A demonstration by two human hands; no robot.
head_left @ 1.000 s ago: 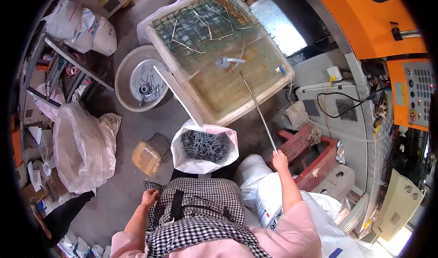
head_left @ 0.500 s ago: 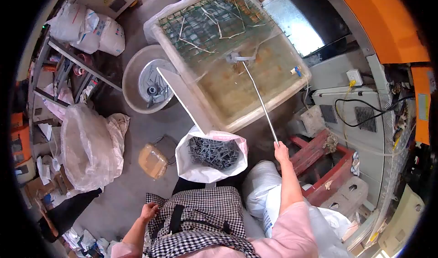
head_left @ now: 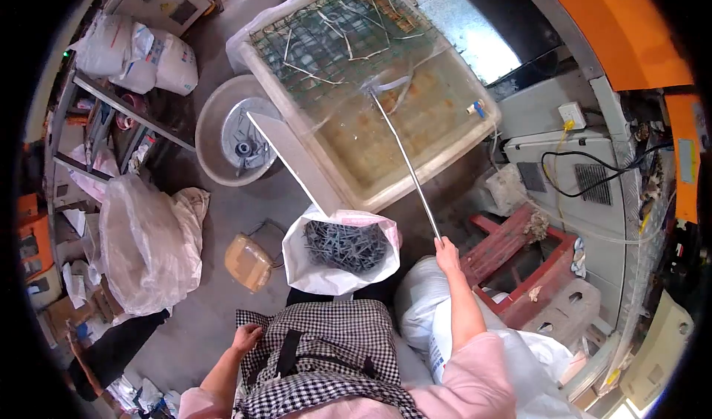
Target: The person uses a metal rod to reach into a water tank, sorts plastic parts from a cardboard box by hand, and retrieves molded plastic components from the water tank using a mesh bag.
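My right hand is closed round the near end of a thin metal rod. The rod slants over the rim of a water-filled tub, and its far end meets a pale grey piece in the water. My left hand rests at the edge of the checked apron, its fingers bent against the cloth; whether they grip it is unclear. Between my knees and the tub stands an open white sack of dark grey plastic pieces.
A round basin with grey parts stands left of the tub. A white board leans on the tub's edge. A taped package lies on the floor. A red metal frame is at the right, below a grey cabinet.
My right hand and the rod have shifted slightly left since half a second ago. The rod's tip has moved left with the pale piece in the water. My left hand stays by the apron.
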